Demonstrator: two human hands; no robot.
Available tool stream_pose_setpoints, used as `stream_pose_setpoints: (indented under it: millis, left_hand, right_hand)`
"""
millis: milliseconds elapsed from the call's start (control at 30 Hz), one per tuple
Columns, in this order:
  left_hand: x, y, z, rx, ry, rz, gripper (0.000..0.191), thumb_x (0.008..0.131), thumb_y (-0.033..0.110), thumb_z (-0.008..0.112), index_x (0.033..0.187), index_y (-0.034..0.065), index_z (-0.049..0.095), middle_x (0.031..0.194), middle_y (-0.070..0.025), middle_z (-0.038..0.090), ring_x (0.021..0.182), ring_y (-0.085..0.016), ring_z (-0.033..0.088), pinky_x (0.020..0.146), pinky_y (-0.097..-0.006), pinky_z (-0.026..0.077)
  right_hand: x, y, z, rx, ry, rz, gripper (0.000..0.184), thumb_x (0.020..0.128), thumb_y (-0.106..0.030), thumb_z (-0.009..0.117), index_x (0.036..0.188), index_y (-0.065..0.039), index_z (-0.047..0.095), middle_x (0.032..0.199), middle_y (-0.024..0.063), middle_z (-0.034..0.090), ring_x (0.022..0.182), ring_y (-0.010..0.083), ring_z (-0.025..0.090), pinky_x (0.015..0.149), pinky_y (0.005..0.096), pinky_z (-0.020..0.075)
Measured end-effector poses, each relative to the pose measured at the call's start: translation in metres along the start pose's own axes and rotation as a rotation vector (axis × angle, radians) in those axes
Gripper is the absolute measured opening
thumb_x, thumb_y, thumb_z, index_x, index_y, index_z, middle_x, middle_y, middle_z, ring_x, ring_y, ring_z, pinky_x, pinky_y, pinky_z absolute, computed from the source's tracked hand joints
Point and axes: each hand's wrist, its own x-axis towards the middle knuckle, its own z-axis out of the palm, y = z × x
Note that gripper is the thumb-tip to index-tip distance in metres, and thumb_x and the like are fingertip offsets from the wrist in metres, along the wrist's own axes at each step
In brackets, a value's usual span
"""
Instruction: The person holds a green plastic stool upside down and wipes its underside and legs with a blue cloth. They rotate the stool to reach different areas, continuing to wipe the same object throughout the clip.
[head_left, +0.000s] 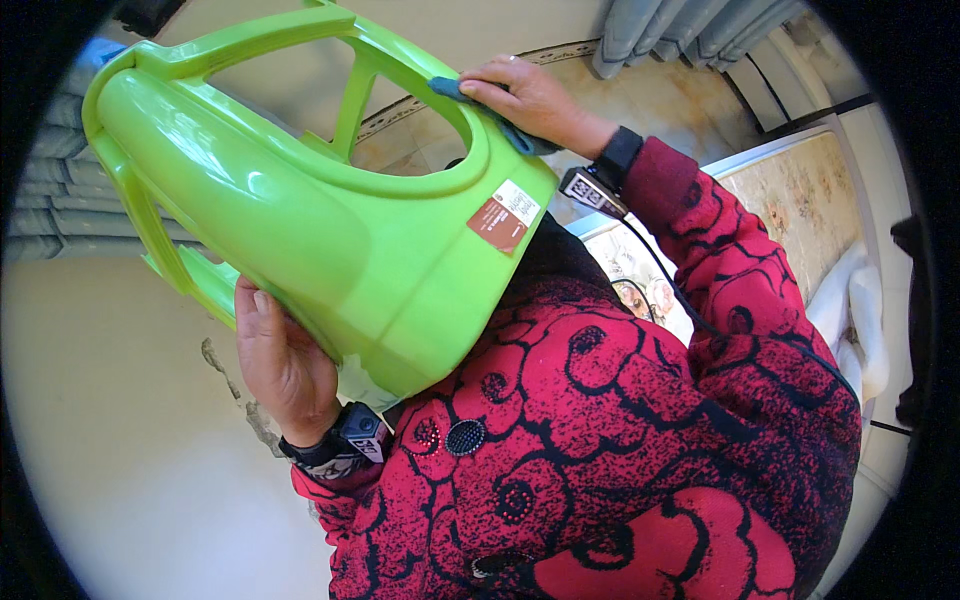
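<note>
A bright green moulded plastic chair or stool (337, 262) is held tilted before my chest, its legs pointing to the upper left, with a large rounded opening near its top side. My left hand (285, 360) holds its lower left edge; the thumb shows and the fingers are partly hidden behind the plastic. At the upper right, my right hand (521, 97) holds a dark teal cloth (517, 136) against the rim beside the opening. A brown and white sticker (504, 216) with writing is on the green surface, below the cloth.
Grey-blue curtains (652, 30) hang at the top right, with more gathered grey-blue fabric (67, 202) at the left. A table with a floral top (795, 202) stands at right, near a white curved object (866, 322). The pale wall (112, 390) at left has chipped patches.
</note>
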Motion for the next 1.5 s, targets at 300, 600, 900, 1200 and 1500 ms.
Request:
stream_pose_setpoints:
  millis: [300,600,900,1200,1500]
  left_hand:
    - [0.002,-0.003,-0.002,0.009,-0.002,-0.008,0.034,0.099,0.017,0.046,0.128,-0.0018,0.04,0.125,-0.0117,0.052,0.116,-0.021,0.05,0.101,-0.0352,0.038]
    - [0.008,-0.003,-0.004,0.077,-0.043,-0.009,0.037,0.102,0.02,0.042,0.132,-0.0009,0.042,0.127,-0.0102,0.053,0.118,-0.02,0.049,0.102,-0.0351,0.037]
    - [0.01,0.006,0.003,0.038,-0.003,-0.005,0.028,0.1,0.016,0.046,0.123,0.0003,0.046,0.119,-0.008,0.055,0.111,-0.016,0.051,0.098,-0.0309,0.038]
    - [0.013,-0.005,0.0,-0.003,-0.05,-0.021,0.033,0.101,0.017,0.045,0.129,-0.0001,0.043,0.123,-0.0082,0.054,0.115,-0.017,0.05,0.1,-0.0304,0.038]
    - [0.01,-0.008,-0.004,0.012,-0.046,-0.007,0.036,0.101,0.018,0.043,0.132,-0.0008,0.041,0.126,-0.0083,0.053,0.117,-0.018,0.05,0.101,-0.0323,0.038]
  right_hand:
    - [-0.01,-0.008,-0.004,-0.001,-0.077,-0.037,0.032,0.091,-0.032,0.058,0.105,-0.005,0.067,0.092,0.0164,0.064,0.085,0.032,0.06,0.075,0.0405,0.0475]
    - [-0.062,-0.076,-0.044,0.191,-0.214,-0.089,0.025,0.09,-0.023,0.061,0.101,0.0,0.064,0.085,0.0168,0.059,0.079,0.032,0.059,0.068,0.0396,0.0471]
    - [-0.013,-0.139,-0.047,0.243,-0.295,-0.288,0.021,0.088,-0.023,0.064,0.095,-0.003,0.063,0.078,0.0135,0.057,0.072,0.0325,0.058,0.064,0.0405,0.0462]
    - [0.056,-0.158,-0.014,0.229,-0.248,-0.376,0.027,0.09,-0.029,0.06,0.09,-0.004,0.067,0.082,0.0173,0.06,0.076,0.0363,0.06,0.069,0.0426,0.0478]
    - [0.067,-0.154,-0.002,0.28,-0.218,-0.393,0.029,0.089,-0.029,0.061,0.102,-0.003,0.065,0.085,0.0183,0.059,0.08,0.0365,0.058,0.071,0.0426,0.047]
